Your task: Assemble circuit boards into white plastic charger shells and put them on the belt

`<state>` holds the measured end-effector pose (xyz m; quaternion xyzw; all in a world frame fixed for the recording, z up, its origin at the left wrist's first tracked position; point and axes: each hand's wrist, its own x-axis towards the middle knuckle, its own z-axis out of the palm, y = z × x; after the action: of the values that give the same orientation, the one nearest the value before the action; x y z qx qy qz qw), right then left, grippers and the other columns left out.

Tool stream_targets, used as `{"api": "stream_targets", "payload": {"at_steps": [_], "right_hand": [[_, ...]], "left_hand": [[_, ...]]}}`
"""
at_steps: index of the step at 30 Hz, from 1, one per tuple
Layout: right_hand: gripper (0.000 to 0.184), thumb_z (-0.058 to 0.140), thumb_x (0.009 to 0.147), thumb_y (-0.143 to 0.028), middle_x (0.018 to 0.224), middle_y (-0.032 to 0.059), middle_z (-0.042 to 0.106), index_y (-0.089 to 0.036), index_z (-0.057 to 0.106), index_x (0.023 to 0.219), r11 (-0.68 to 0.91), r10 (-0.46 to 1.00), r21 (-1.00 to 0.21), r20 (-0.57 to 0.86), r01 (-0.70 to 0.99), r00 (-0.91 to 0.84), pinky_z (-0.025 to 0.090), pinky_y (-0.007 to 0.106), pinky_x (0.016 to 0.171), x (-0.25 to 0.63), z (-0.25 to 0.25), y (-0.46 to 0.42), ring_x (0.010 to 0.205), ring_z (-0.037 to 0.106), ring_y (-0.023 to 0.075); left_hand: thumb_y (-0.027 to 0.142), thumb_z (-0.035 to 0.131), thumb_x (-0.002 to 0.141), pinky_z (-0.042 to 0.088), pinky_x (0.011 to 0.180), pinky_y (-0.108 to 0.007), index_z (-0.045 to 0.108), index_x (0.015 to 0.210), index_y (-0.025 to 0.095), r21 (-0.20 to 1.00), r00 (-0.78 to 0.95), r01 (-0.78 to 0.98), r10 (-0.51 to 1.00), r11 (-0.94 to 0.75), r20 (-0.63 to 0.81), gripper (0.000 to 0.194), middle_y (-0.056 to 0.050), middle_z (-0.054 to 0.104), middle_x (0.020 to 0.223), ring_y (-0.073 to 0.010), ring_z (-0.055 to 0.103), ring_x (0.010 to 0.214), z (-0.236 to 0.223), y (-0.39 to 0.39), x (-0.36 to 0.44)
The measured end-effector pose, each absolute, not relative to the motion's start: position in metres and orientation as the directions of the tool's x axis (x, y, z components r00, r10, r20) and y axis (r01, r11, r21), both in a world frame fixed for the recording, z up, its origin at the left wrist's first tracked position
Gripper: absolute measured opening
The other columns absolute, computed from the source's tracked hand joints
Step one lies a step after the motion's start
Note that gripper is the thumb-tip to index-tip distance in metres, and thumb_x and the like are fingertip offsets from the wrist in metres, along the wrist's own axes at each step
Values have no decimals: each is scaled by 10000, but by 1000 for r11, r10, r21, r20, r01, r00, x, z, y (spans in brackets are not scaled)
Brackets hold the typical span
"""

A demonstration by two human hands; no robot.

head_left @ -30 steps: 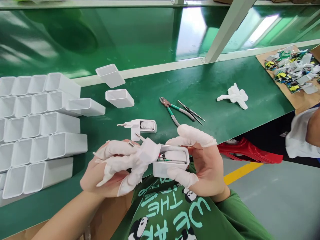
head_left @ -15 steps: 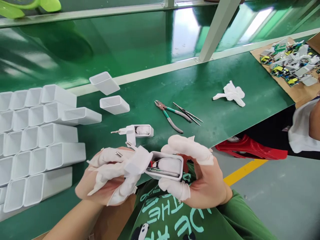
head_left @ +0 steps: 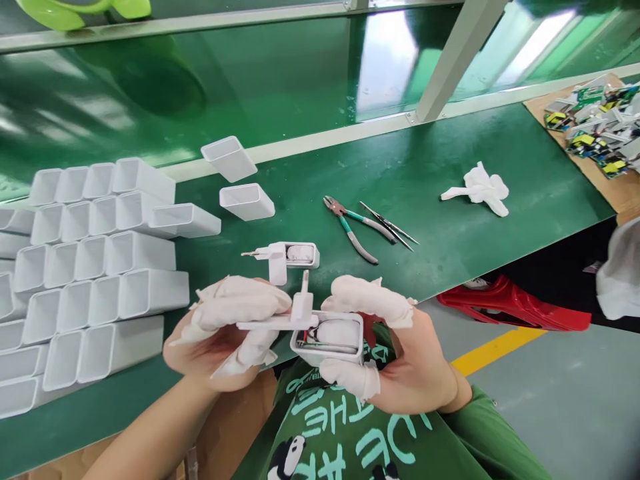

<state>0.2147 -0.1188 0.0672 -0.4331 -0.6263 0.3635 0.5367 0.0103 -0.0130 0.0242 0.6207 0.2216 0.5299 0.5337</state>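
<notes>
My left hand (head_left: 225, 333) pinches a white plug cap (head_left: 301, 307) between wrapped fingertips, its flat plate level and its prong stub pointing away from me. The cap overlaps the left edge of a white charger housing (head_left: 306, 355). Around that housing curls my right hand (head_left: 400, 353), thumb below and fingers above. Inside the open housing, a padded white block (head_left: 337, 332) sits beside a circuit board edge, with a bit of red wire at the left. White finger covers are on both hands. Just beyond lies a second charger (head_left: 303, 255) with its plug cap beside its open end.
Rows of empty white housings (head_left: 150, 293) stand at left; two loose ones (head_left: 247, 203) lie apart. Cutting pliers (head_left: 350, 223), tweezers (head_left: 390, 227) and crumpled white finger covers (head_left: 483, 190) lie on the green table. Circuit boards (head_left: 595, 127) are heaped on cardboard at far right, near a person's sleeve.
My left hand has turned the plug cap, so its plate now lies level and its prong stub points away from me. My right hand keeps its hold on the housing. The view has shifted slightly.
</notes>
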Motion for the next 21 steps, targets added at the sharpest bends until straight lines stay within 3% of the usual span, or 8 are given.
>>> {"api": "stream_targets", "payload": {"at_steps": [2, 4, 7, 12, 17, 21], "right_hand": [[768, 771, 853, -195, 1104, 47, 726, -332, 417, 1521, 357, 934, -927, 356, 117, -33, 605, 380, 823, 213, 66, -120, 907, 702, 226], [790, 788, 832, -164, 1230, 59, 709, -335, 436, 1518, 371, 929, -925, 369, 87, -34, 598, 374, 853, 211, 65, -121, 943, 703, 222], [770, 791, 834, -173, 1115, 44, 733, -338, 456, 1507, 386, 922, -920, 384, 66, -44, 585, 379, 866, 209, 62, -122, 909, 699, 225], [736, 793, 841, -238, 901, 24, 703, -350, 474, 1495, 410, 912, -907, 406, 97, -60, 569, 356, 753, 207, 57, -122, 791, 672, 227], [736, 785, 844, -238, 945, 33, 737, -352, 472, 1500, 430, 903, -895, 423, 121, -79, 553, 356, 726, 207, 55, -121, 736, 651, 219], [727, 784, 837, -241, 976, 45, 752, -347, 485, 1491, 426, 904, -897, 419, 118, -80, 557, 358, 709, 206, 52, -123, 754, 656, 223]], "left_hand": [[195, 806, 768, 585, 496, -295, 800, 993, 237, 800, 257, -277, 761, -532, 595, 228, -12, 766, 754, -167, 671, 622, 31, -17, 19], [164, 780, 801, 572, 471, -268, 784, 1064, 192, 743, 220, -254, 710, -620, 668, 264, -30, 765, 807, -166, 686, 658, 38, -19, 26], [211, 797, 816, 548, 446, -244, 777, 1049, 179, 733, 191, -289, 713, -616, 675, 236, -26, 734, 781, -155, 682, 637, 46, -18, 31], [263, 806, 830, 514, 421, -253, 773, 1025, 185, 742, 202, -316, 722, -591, 661, 213, -40, 705, 748, -157, 667, 605, 47, -18, 29], [282, 797, 854, 560, 529, -316, 756, 1067, 193, 735, 273, -270, 682, -622, 678, 235, -35, 710, 670, -185, 684, 607, 48, -17, 26], [312, 785, 867, 550, 515, -309, 741, 1048, 158, 707, 263, -300, 657, -640, 706, 242, -46, 717, 695, -186, 676, 622, 47, -15, 25]]}}
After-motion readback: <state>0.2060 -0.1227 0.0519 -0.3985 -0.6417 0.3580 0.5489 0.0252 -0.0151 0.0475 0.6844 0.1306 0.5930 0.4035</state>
